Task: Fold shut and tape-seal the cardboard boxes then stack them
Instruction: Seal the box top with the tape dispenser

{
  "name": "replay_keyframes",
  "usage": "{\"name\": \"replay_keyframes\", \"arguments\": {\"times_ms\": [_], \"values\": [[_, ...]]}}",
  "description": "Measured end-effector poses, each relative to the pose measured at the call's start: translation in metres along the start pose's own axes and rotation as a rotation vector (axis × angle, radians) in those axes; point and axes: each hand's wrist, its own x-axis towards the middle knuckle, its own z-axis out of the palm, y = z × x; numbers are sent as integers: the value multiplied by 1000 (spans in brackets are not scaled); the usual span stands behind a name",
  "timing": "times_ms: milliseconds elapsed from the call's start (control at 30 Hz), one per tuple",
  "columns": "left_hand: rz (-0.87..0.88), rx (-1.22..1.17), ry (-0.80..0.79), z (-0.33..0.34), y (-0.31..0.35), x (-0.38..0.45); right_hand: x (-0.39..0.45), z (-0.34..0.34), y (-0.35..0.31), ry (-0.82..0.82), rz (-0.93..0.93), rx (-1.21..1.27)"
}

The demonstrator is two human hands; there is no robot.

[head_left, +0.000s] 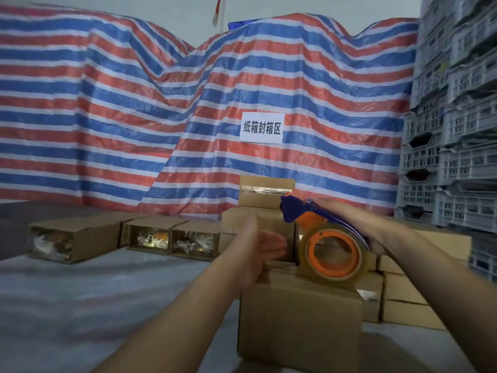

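Tape dispenser (pixel 326 238) in right hand (pixel 357 224) grip, above box (pixel 298 321)

Three open boxes (pixel 78 239) (pixel 150 235) (pixel 195 242) are lying along the floor's far left edge — one tape dispenser (pixel 326 239) is showing. Closed boxes (pixel 298 319) are piling up right — blur hides their count.

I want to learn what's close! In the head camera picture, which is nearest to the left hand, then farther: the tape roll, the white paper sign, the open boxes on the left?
From the left hand:
1. Tape roll, just right.
2. Open boxes, left, on the floor.
3. White paper sign, up on the striped tarp.
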Motion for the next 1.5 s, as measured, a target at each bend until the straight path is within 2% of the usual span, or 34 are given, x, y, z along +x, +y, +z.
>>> {"name": "replay_keyframes", "arguments": {"times_ms": [233,400,667,833,1000,1133,1200,1300,1500], "values": [[-78,-201,-38,-11,4,1,5,5,-2,-15,-34,-47],[-116,-204,-62,-7,12,-2,12,10,-9,-103,28,-80],[-70,-197,30,-8,13,-2,18,11,-16,-164,69,-165],[-2,-67,126,-13,3,3,20,3,-27,-249,216,-200],[30,-193,224,-15,-11,5,15,-8,-33,-330,328,-177],[78,-326,299,-19,-18,3,16,0,-33,-328,241,-251],[130,-246,343,-26,-17,-1,16,6,-39,-357,235,-320],[213,103,432,-42,-23,-4,18,17,-47,-357,223,-524],[95,242,395,-58,-35,-11,28,45,-60,-366,242,-769]]}}
